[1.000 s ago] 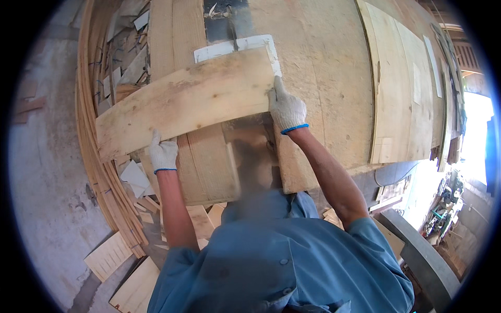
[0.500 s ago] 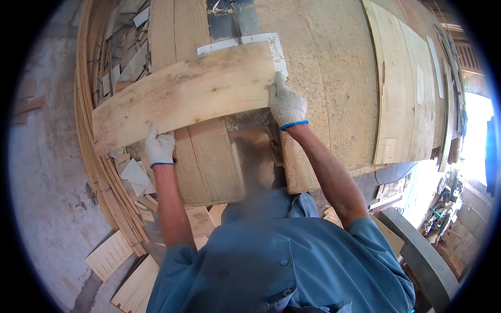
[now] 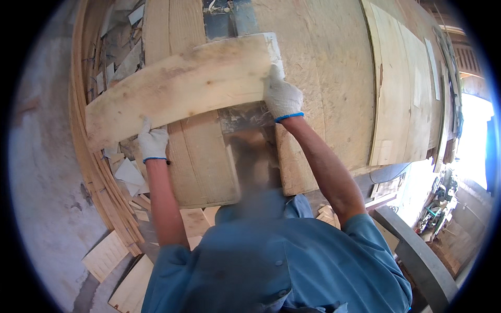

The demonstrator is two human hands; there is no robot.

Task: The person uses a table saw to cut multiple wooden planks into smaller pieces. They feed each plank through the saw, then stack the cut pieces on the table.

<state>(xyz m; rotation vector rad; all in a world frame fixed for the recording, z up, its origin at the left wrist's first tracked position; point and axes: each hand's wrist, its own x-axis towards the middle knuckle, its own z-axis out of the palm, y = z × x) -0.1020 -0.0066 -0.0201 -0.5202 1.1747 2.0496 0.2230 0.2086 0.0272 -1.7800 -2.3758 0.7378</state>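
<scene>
A long pale wooden board [image 3: 182, 83] lies crosswise over the workbench [image 3: 342, 88], between my two hands. My left hand [image 3: 153, 142], in a white knit glove with a blue cuff, grips the board's near edge toward its left end, thumb on top. At the right end, my gloved right hand [image 3: 283, 96] holds the near corner, also with the thumb on the upper face. The fingers beneath the board are hidden. Just past the board's right end, part of a white L-shaped piece [image 3: 275, 52] shows. A dark metal plate [image 3: 229, 18] is set in the bench beyond the board.
Long thin wood strips [image 3: 112, 195] run along the left, beside a heap of offcuts [image 3: 125, 57]. Large flat panels [image 3: 399, 83] lie on the bench's right side. A grey beam [image 3: 417, 255] stands at the lower right. Loose boards [image 3: 106, 255] rest at the lower left.
The board and both hands have shifted slightly left and away from me in the picture, and the board now covers more of the white piece. Both hands keep their hold.
</scene>
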